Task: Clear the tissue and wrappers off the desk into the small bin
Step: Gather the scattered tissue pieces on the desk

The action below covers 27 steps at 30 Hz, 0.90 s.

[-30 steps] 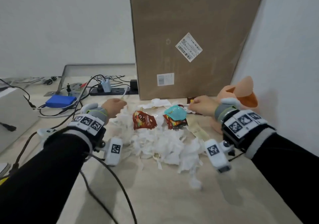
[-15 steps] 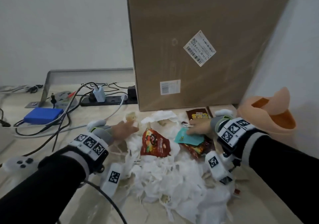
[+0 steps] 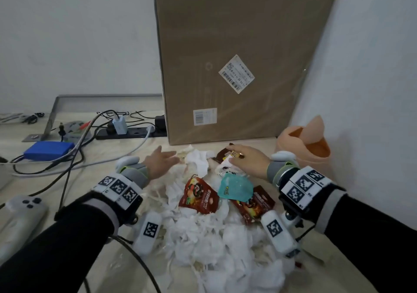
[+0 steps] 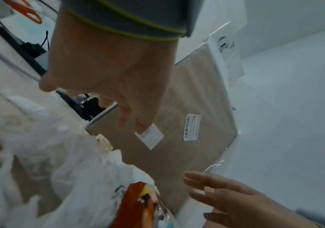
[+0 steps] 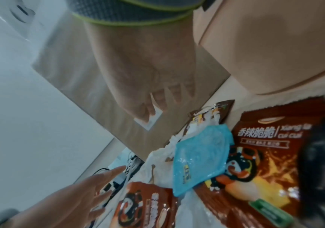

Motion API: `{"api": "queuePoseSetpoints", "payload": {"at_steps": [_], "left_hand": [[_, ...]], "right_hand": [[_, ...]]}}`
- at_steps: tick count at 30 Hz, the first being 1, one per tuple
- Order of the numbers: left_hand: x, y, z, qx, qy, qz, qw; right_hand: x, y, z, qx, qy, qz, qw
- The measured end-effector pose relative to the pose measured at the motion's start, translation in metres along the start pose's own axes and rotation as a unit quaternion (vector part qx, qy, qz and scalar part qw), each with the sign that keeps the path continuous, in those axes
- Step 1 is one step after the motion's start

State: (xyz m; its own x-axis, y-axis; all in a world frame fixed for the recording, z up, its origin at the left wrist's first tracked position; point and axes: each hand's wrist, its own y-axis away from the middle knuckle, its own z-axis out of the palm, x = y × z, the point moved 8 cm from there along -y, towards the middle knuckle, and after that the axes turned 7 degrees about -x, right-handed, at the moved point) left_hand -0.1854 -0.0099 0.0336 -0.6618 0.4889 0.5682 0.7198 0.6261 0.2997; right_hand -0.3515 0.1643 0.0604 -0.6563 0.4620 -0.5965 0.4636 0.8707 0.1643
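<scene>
Two hands reach over the far side of the mess, ready to scoop it up.

The left hand [image 3: 160, 160] and right hand [image 3: 249, 159] each have a spread grip and hold nothing. The tissue [image 3: 216, 236] and wrappers [image 3: 198, 196] lie piled on the table [image 3: 108, 170]. The small bin [image 3: 302, 150] stands just right of the pile. Next, I think, both hands close around a bunch and carry it to the bin.

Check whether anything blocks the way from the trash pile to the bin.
Nothing visible does. The bin stands on the desk right of the pile, its mouth open, with bare desk between them. The right hand hovers over the pile's far edge on that side; the left hand is open opposite.
</scene>
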Motion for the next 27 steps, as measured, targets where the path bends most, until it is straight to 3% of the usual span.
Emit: {"api": "queuePoseSetpoints", "payload": {"at_steps": [4, 8, 16, 21, 27], "left_hand": [[0.008, 0.028, -0.022, 0.099, 0.142, 0.057, 0.983], [0.015, 0.061, -0.018, 0.116, 0.215, 0.089, 0.966], [0.022, 0.1, 0.005, 0.127, 0.227, 0.097, 0.961], [0.037, 0.114, 0.018, 0.132, 0.212, 0.105, 0.963], [0.055, 0.126, 0.033, 0.15, 0.17, 0.122, 0.966]], "right_hand": [[-0.015, 0.051, -0.049, 0.206, 0.087, -0.047, 0.974], [0.006, 0.102, -0.085, 0.326, 0.145, -0.017, 0.934], [0.067, 0.136, -0.093, 0.35, 0.219, 0.102, 0.905], [0.074, 0.129, -0.09, 0.283, 0.241, 0.164, 0.914], [0.068, 0.135, -0.089, 0.261, 0.155, 0.143, 0.942]]}}
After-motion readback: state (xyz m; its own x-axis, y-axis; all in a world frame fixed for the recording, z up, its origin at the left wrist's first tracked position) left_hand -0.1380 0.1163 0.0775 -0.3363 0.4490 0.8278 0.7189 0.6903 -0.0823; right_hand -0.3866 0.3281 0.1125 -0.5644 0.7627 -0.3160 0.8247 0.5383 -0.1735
